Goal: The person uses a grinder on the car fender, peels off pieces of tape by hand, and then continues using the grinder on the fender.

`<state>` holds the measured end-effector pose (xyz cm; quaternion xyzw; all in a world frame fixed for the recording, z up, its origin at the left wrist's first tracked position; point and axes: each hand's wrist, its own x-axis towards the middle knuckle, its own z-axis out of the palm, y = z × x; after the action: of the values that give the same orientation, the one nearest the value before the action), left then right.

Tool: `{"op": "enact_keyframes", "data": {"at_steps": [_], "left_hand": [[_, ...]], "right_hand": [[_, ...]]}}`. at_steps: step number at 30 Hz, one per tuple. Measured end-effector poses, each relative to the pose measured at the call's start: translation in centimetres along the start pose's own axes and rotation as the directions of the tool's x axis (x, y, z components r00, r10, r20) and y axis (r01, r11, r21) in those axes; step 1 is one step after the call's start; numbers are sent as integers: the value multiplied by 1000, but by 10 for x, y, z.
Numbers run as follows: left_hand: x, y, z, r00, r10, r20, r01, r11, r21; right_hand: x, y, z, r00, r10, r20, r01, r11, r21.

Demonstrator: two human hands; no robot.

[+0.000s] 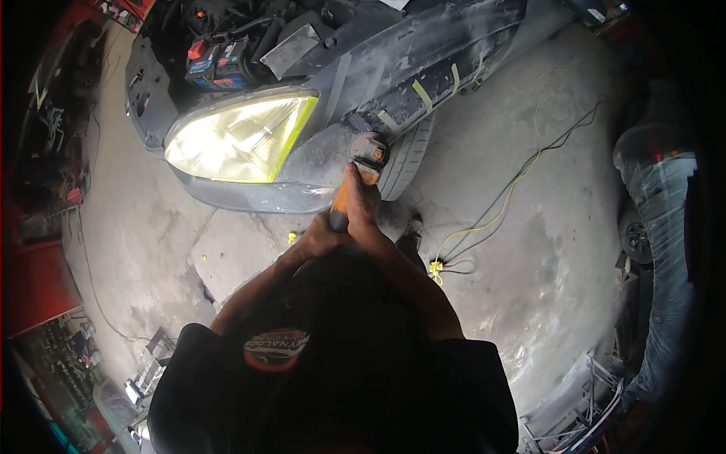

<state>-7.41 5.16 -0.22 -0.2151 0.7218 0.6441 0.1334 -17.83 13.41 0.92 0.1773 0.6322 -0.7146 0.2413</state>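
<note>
An orange and black power tool with a round disc head is held against the grey car fender, beside the front tyre. My left hand is wrapped round the tool's rear end. Farther forward, my right hand grips its orange body near the head. To the left of the tool, the headlight shines brightly, with yellow-green tape along its edge. Strips of pale tape lie on the fender above the tyre.
The engine bay with a battery is open at the top. Yellow and dark cables run over the concrete floor to a yellow connector. A plastic-covered vehicle stands at the right, and metal stands at the lower left.
</note>
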Motion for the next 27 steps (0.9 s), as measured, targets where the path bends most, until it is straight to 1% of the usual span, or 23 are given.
{"op": "enact_keyframes", "data": {"at_steps": [1,2,4,7,9,10,11,13,14,16,17,18,19,20,21,22,23,24,25,26,27], "left_hand": [[-2,-6,2,1000,15,6,-15,1000,-2],[-3,-11,-1,999,-29,22,30,999,-18],[-5,17,-11,992,-109,58,112,993,-45],[-3,14,-10,995,-100,23,102,991,-82],[3,-21,-1,996,80,-38,-82,996,-46],[1,-21,2,984,165,-69,-167,986,-28],[-1,-23,0,997,72,-34,-73,997,-28],[-10,14,-6,991,-121,48,122,992,-15],[-7,14,-8,993,-107,39,109,993,-44],[-4,13,-13,996,-83,21,85,991,-100],[-6,9,-13,995,-90,36,93,992,-82],[-6,2,-14,995,-91,49,94,994,-63],[-6,-1,-14,994,-89,58,92,995,-43],[-7,-7,-5,999,-47,6,47,999,-22],[-7,-9,-5,999,-47,2,47,999,-14],[-7,-13,-5,999,-52,2,52,999,-7],[-7,-16,-5,998,-57,5,57,998,0],[-10,4,-9,997,-57,42,60,995,-76],[-5,7,-12,997,-59,46,63,995,-83],[-2,8,-15,997,-62,49,66,994,-89],[-2,10,-17,997,-63,52,68,993,-95]], "right_hand": [[-5,2,-3,1000,-8,6,8,1000,25],[-7,2,-2,1000,5,4,-5,1000,17],[-12,-16,7,1000,21,-1,-21,1000,5],[-6,-12,10,995,-83,45,83,996,15],[-7,-3,8,999,-30,-31,30,999,-26],[-9,-1,8,998,0,-68,-3,999,-49],[-9,2,7,998,2,-61,-5,999,-41],[-11,1,6,998,12,-61,-13,1000,-20],[-8,-1,10,997,70,-15,-68,995,69],[-7,-10,13,998,-9,60,7,999,40],[-8,-13,14,994,-50,101,47,998,28],[-8,-5,12,990,-97,104,89,993,79],[-11,-6,11,996,-57,67,54,998,37],[-13,-6,9,999,-16,31,16,1000,-5],[-14,-4,6,999,31,-8,-32,998,-50],[-14,0,4,998,56,6,-56,998,-23],[-13,2,4,999,35,36,-35,999,-8],[-9,2,7,998,11,66,-11,1000,10],[-6,-3,11,995,-18,96,15,999,32],[-6,-8,14,992,-55,111,48,997,57],[-7,-7,13,995,-48,85,44,998,38]]}}
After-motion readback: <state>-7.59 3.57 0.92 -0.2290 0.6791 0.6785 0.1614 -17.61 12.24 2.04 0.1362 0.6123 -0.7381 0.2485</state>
